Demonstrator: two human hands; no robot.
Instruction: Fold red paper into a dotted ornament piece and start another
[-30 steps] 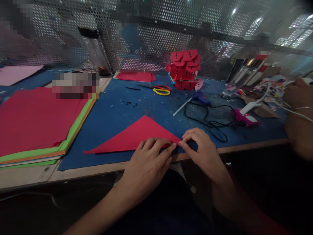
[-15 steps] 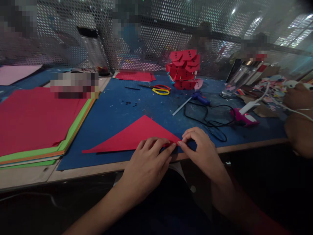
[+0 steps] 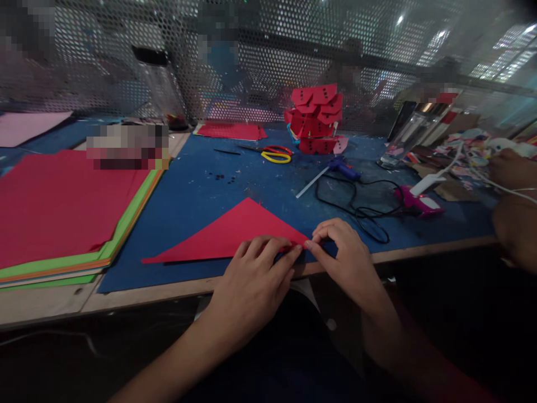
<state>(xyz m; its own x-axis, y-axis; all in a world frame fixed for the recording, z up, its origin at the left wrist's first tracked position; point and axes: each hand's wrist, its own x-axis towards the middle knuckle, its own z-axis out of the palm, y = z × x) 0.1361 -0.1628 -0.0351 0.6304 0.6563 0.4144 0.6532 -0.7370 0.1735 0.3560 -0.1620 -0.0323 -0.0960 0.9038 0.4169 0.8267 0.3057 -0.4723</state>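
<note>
A red paper sheet folded into a triangle (image 3: 235,232) lies on the blue mat (image 3: 201,190) near the table's front edge. My left hand (image 3: 254,282) rests on its right part, fingers stretched flat and pressing the paper down. My right hand (image 3: 346,260) is beside it, fingers curled, its fingertips pinching the triangle's right corner. The fingertips of both hands meet at that corner.
A stack of red, green and orange sheets (image 3: 62,218) lies at left. Scissors (image 3: 274,154), a pile of red cut pieces (image 3: 319,120), a blue glue gun (image 3: 342,168) with black cord and a pink glue gun (image 3: 417,201) sit behind. Another person's hands (image 3: 514,196) are at right.
My hands and the red triangle stay almost still. The other person's hands at the right edge have shifted slightly.
</note>
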